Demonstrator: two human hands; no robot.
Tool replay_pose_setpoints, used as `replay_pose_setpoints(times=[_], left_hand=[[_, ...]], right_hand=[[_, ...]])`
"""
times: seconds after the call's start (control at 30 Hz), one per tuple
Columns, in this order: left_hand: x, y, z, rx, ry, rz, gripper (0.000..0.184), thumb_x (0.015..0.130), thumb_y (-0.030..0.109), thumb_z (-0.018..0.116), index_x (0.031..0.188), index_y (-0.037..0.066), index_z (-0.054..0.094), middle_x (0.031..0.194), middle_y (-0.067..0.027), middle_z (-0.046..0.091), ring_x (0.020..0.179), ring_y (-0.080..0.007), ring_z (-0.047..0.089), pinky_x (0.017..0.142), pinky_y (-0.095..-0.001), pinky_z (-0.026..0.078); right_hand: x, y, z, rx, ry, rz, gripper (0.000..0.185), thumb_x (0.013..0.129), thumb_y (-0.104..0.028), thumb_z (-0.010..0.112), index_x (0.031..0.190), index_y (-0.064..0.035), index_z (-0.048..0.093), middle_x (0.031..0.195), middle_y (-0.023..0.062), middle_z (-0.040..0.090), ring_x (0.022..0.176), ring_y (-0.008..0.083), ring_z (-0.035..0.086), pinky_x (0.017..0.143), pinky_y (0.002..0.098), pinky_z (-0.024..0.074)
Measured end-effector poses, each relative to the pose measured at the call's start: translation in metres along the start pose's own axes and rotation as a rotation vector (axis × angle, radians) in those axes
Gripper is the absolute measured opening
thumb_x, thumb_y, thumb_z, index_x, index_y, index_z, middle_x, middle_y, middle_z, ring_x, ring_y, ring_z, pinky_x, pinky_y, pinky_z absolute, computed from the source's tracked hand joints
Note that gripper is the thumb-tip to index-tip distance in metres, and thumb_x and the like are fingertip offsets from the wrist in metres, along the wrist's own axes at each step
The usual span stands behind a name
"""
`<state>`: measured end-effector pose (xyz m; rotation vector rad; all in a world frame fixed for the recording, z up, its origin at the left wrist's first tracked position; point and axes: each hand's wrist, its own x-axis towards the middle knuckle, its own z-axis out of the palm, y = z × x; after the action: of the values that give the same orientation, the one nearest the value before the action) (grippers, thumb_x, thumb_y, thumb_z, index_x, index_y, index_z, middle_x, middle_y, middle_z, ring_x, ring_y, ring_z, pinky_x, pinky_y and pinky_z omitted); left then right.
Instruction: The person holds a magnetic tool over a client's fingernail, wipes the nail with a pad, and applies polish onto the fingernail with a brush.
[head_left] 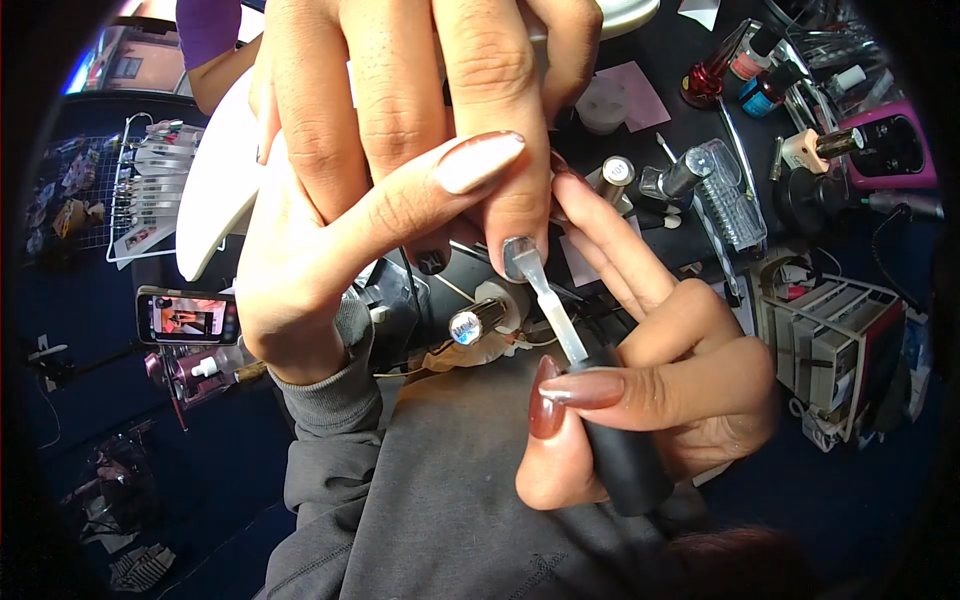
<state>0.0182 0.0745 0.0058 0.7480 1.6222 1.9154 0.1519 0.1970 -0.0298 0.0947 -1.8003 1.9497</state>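
Another person's hand (395, 100) reaches in from the top with its fingers pointing down. My left hand (330, 250) is closed around one of its fingers (500, 120), with the thumb lying across the top. Between my right thumb and fingers I hold the black cap of a nail polish brush (625, 460). The flat bristles (525, 262) touch the nail of the held finger, which looks dark grey and glossy. A dark nail (431, 262) with a pale design shows on a neighbouring finger. Fingers of my right hand (700, 390) extend up beside the held finger.
A round-topped bottle (467, 328) stands below the hands. Polish bottles (703, 82) and a clear brush-like item (735, 200) lie at the right, near a drawer unit (830, 350). A white curved lamp (215, 190), nail swatches (160, 165) and a phone (187, 317) are at left.
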Motion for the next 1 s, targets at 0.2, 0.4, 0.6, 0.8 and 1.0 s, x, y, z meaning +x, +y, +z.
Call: replay_pose_setpoints(times=[0.2, 0.4, 0.6, 0.8, 1.0], left_hand=[[-0.001, 0.000, -0.001, 0.030, 0.016, 0.019, 0.026, 0.082, 0.002, 0.054, 0.105, -0.010, 0.054, 0.096, -0.0178, 0.060, 0.083, -0.0201, 0.062, 0.075, -0.0267, 0.048], [-0.005, -0.004, 0.010, 0.201, 0.252, -0.003, 0.027, 0.081, 0.006, 0.058, 0.104, -0.008, 0.055, 0.096, -0.0165, 0.060, 0.082, -0.0187, 0.061, 0.075, -0.0260, 0.048], [0.018, -0.013, 0.010, 0.311, 0.214, 0.072, 0.014, 0.075, 0.001, 0.062, 0.089, -0.001, 0.058, 0.087, -0.0097, 0.063, 0.087, -0.0134, 0.061, 0.075, -0.0253, 0.048], [0.056, -0.014, -0.030, 0.366, -0.471, 0.257, 0.012, 0.079, 0.001, 0.061, 0.091, 0.002, 0.060, 0.086, -0.0068, 0.065, 0.094, -0.0119, 0.060, 0.082, -0.0246, 0.047], [0.033, -0.002, -0.021, 0.399, -0.428, 0.186, 0.017, 0.085, 0.019, 0.056, 0.087, 0.003, 0.064, 0.081, -0.0072, 0.066, 0.083, -0.0155, 0.063, 0.075, -0.0270, 0.048]], right_hand=[[0.000, -0.003, 0.000, 0.031, -0.014, -0.004, 0.030, 0.061, 0.010, 0.063, 0.083, -0.0096, 0.062, 0.065, 0.0056, 0.058, 0.107, 0.0542, 0.045, 0.100, 0.0610, 0.0199], [0.000, -0.004, -0.003, 0.074, -0.026, -0.021, 0.029, 0.063, 0.012, 0.064, 0.082, -0.0087, 0.060, 0.068, 0.0066, 0.055, 0.110, 0.0564, 0.040, 0.100, 0.0623, 0.0176], [-0.001, -0.004, -0.003, 0.072, -0.044, -0.035, 0.028, 0.065, 0.013, 0.064, 0.082, -0.0079, 0.057, 0.071, 0.0075, 0.053, 0.112, 0.0585, 0.035, 0.101, 0.0637, 0.0152], [-0.003, -0.004, 0.001, 0.044, -0.026, -0.089, 0.029, 0.067, 0.015, 0.064, 0.082, -0.0070, 0.054, 0.074, 0.0084, 0.050, 0.115, 0.0607, 0.031, 0.101, 0.0650, 0.0129], [-0.011, 0.008, 0.000, -0.056, 0.179, -0.321, 0.029, 0.071, -0.006, 0.068, 0.073, -0.0057, 0.038, 0.071, 0.0110, 0.045, 0.115, 0.0585, 0.034, 0.099, 0.0649, 0.0241]])
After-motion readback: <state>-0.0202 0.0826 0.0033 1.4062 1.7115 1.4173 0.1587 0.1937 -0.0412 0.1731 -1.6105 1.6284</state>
